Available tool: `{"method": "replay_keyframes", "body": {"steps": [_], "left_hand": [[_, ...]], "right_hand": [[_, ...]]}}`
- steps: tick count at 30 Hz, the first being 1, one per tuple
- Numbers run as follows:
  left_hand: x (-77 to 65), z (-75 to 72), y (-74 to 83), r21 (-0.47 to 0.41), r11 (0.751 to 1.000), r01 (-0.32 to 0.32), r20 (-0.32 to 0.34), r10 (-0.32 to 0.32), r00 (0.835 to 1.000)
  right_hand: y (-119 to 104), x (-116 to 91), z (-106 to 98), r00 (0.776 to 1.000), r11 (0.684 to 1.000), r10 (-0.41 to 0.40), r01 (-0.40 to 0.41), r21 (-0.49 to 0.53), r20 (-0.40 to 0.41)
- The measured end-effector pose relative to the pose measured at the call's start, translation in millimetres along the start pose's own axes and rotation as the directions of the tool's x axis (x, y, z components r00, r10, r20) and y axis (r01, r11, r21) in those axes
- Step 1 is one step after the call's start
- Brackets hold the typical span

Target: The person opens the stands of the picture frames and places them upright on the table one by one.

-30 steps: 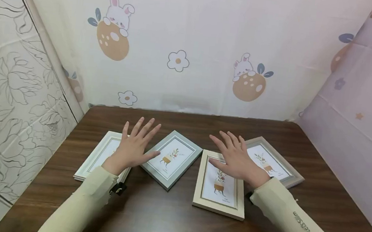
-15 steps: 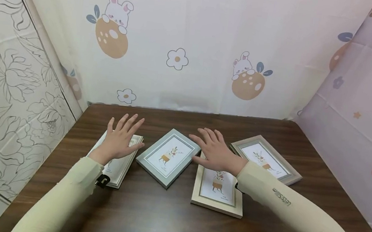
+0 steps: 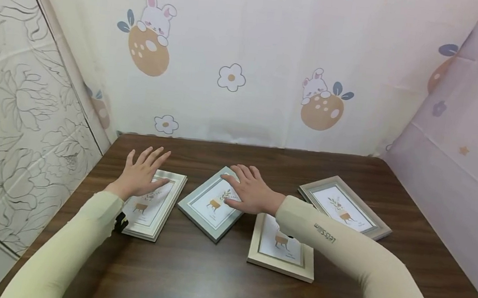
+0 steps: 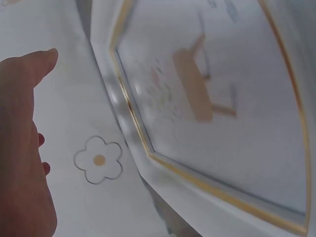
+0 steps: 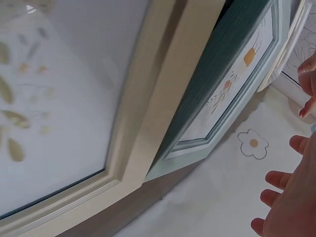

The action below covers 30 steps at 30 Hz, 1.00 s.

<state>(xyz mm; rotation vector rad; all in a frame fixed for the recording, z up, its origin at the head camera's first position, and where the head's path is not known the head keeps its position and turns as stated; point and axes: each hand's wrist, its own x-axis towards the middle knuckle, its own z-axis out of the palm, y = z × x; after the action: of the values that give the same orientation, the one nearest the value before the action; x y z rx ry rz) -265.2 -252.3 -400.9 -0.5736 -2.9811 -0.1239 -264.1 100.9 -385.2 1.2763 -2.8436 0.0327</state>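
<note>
Four spread fingers and thumb of my left hand [image 3: 136, 177] hover over a white picture frame [image 3: 157, 208] at the left, whose side shows layered edges. That white frame with its gold inner trim [image 4: 222, 148] fills much of the left wrist view, beside the hand [image 4: 24, 148]. My right hand [image 3: 252, 190], fingers spread and slightly bent, overlaps the right part of a blue-grey picture frame [image 3: 204, 208]. Under the right forearm lies a cream picture frame [image 3: 281, 248], partly covered by the sleeve. Both hands hold nothing. The right wrist view shows the hand [image 5: 291, 197] beside the frames.
A taupe picture frame [image 3: 342, 206] lies tilted at the right, its corner near the right sleeve. All frames lie on a dark wooden table [image 3: 190, 280]. A cloth with rabbits and flowers [image 3: 271, 45] hangs behind it, and a floral-patterned panel [image 3: 23, 82] stands at the left.
Both hands have moved left: the right from over the cream frame to the blue-grey one, the left farther out, showing more of the white frame. The frames stay in place.
</note>
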Motion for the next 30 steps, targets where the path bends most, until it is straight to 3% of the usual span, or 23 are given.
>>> {"method": "replay_keyframes", "body": {"steps": [10, 24, 30], "left_hand": [[3.3, 11.9, -26.4, -0.014, 0.998, 0.06, 0.106, -0.059, 0.993], [16.1, 25.7, -39.9, 0.023, 0.999, 0.03, 0.123, -0.032, 0.992], [18.4, 30.9, -41.1, -0.009, 0.999, 0.043, 0.142, -0.041, 0.989]], "right_hand": [[-11, 28, 6, 0.999, 1.0, -0.005, 0.006, -0.028, 0.046], [-13, 47, 14, 0.995, 0.999, 0.05, -0.049, -0.007, 0.088], [-14, 50, 18, 0.993, 0.998, 0.064, -0.064, -0.004, 0.101]]}}
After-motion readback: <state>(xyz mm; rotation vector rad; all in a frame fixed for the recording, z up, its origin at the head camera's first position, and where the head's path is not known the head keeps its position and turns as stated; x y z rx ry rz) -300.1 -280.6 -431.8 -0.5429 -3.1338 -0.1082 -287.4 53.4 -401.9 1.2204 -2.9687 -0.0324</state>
